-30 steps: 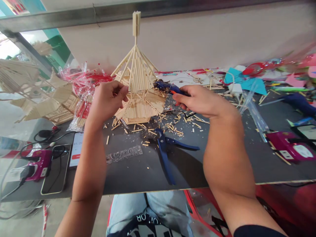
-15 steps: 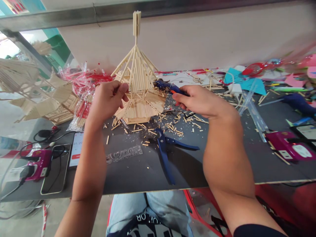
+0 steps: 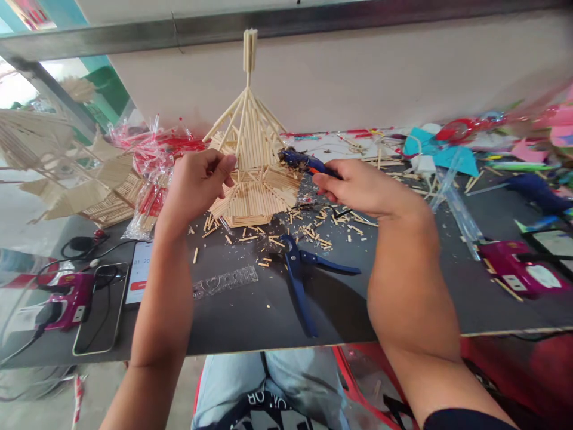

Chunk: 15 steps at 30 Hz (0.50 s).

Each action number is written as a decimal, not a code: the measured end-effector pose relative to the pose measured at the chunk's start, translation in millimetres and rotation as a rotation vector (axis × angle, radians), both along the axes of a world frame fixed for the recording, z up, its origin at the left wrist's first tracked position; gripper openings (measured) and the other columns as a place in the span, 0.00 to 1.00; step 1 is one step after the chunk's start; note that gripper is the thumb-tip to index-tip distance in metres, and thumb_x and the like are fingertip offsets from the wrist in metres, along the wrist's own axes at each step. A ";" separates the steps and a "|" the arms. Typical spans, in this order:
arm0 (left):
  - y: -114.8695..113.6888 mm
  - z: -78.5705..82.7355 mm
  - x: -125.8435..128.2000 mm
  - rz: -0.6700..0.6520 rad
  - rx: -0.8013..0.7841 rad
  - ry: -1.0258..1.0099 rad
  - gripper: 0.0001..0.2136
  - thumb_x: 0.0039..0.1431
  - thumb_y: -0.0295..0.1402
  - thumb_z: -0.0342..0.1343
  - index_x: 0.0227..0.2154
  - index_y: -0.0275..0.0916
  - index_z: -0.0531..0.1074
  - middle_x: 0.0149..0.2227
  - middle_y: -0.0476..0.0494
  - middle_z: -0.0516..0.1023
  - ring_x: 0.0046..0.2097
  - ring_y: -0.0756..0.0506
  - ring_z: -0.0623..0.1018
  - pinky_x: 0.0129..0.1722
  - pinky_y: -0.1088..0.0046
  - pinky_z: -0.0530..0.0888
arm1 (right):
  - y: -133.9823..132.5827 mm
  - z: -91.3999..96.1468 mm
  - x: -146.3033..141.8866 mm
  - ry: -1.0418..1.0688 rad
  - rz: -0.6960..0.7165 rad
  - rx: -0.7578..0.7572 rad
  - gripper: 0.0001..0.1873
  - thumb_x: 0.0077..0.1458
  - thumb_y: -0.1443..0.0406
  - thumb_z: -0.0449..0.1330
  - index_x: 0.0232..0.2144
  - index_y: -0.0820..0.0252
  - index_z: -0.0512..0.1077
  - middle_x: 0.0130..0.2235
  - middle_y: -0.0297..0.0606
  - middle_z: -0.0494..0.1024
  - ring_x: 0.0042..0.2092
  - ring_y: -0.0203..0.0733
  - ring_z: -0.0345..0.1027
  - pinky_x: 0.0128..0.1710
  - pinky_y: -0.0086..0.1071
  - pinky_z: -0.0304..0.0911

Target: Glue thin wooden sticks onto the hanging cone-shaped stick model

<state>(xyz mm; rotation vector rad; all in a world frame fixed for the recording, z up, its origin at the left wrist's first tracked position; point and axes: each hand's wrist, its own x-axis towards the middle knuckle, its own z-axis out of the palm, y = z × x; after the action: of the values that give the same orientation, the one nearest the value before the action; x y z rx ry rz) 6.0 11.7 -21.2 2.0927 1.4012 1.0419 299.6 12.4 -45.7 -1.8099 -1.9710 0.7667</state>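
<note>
A pagoda-like model (image 3: 255, 140) built of thin wooden sticks stands upright on the dark table, with a tall spire and a partly filled roof. My left hand (image 3: 203, 176) is closed in a pinch at the left of its roof; what lies between the fingertips is hidden. On the other side, my right hand (image 3: 347, 182) is wrapped round a blue glue gun (image 3: 308, 162). Its dirty nozzle end points left at the roof's lower right edge. I cannot tell whether it touches the sticks.
Blue-handled cutters (image 3: 295, 272) and a clear ruler (image 3: 226, 282) lie in front of the model. Cut stick pieces (image 3: 313, 233) are scattered around. Two phones and a purple power socket (image 3: 71, 298) sit at left, beside another stick model (image 3: 85, 173). Bagged red-tipped items are behind.
Both hands stay almost in place. The glue gun tilts slightly, and the whole view has shifted a little.
</note>
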 end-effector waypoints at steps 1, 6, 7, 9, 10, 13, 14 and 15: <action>0.0 0.0 -0.1 0.003 -0.003 0.003 0.13 0.65 0.37 0.53 0.26 0.39 0.72 0.25 0.47 0.80 0.21 0.54 0.74 0.23 0.78 0.70 | -0.4 0.4 -0.2 -0.005 0.003 -0.001 0.16 0.62 0.51 0.54 0.31 0.56 0.69 0.29 0.40 0.75 0.28 0.41 0.65 0.29 0.37 0.59; 0.3 0.2 -0.9 0.009 -0.013 0.007 0.12 0.65 0.37 0.53 0.26 0.39 0.72 0.25 0.47 0.80 0.21 0.55 0.74 0.23 0.79 0.70 | 0.6 -0.7 1.5 -0.006 0.027 0.021 0.15 0.61 0.52 0.54 0.32 0.56 0.69 0.30 0.40 0.76 0.29 0.41 0.66 0.29 0.36 0.59; 0.4 0.0 -1.0 0.007 -0.013 0.008 0.12 0.65 0.37 0.54 0.26 0.39 0.72 0.25 0.47 0.80 0.22 0.54 0.74 0.23 0.79 0.70 | 1.1 -1.3 2.1 -0.007 0.032 0.022 0.15 0.61 0.51 0.54 0.32 0.56 0.69 0.29 0.40 0.76 0.29 0.41 0.66 0.29 0.36 0.59; 0.6 -0.4 -1.4 0.003 -0.011 0.006 0.12 0.65 0.37 0.54 0.27 0.39 0.72 0.25 0.47 0.80 0.22 0.54 0.74 0.23 0.79 0.70 | 2.0 -2.3 2.8 -0.005 0.037 0.020 0.15 0.62 0.52 0.54 0.31 0.55 0.69 0.29 0.40 0.75 0.29 0.41 0.66 0.29 0.36 0.59; 0.6 -0.6 -1.5 0.001 -0.008 0.003 0.12 0.65 0.37 0.54 0.27 0.39 0.72 0.25 0.47 0.80 0.22 0.54 0.74 0.23 0.78 0.70 | 2.2 -2.5 2.9 0.000 0.038 0.018 0.15 0.62 0.52 0.54 0.31 0.55 0.69 0.30 0.40 0.76 0.29 0.41 0.66 0.30 0.37 0.59; 0.6 -0.8 -1.5 -0.006 0.001 -0.004 0.12 0.65 0.36 0.54 0.27 0.39 0.72 0.25 0.48 0.80 0.21 0.54 0.74 0.23 0.78 0.70 | 1.2 -0.7 1.7 -0.003 0.031 0.012 0.14 0.61 0.53 0.53 0.32 0.56 0.69 0.31 0.40 0.76 0.29 0.41 0.66 0.30 0.37 0.59; 0.4 -0.6 -1.4 -0.008 0.004 -0.006 0.12 0.65 0.36 0.54 0.27 0.39 0.72 0.25 0.48 0.80 0.21 0.54 0.74 0.23 0.78 0.70 | 0.3 0.8 1.0 -0.015 0.024 0.009 0.15 0.61 0.52 0.54 0.32 0.56 0.69 0.30 0.40 0.76 0.29 0.41 0.66 0.30 0.38 0.58; 0.2 -0.4 -1.2 -0.011 0.005 -0.006 0.12 0.65 0.36 0.54 0.26 0.39 0.72 0.24 0.48 0.80 0.21 0.54 0.74 0.23 0.77 0.70 | -0.8 2.8 0.3 -0.030 0.015 0.001 0.15 0.61 0.52 0.54 0.31 0.56 0.69 0.29 0.40 0.75 0.28 0.41 0.66 0.30 0.38 0.58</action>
<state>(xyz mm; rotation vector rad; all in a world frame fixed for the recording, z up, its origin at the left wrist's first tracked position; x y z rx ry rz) 4.8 11.8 -21.6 2.0962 1.3845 1.0480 299.9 11.6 -43.0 -1.8184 -2.0060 0.7469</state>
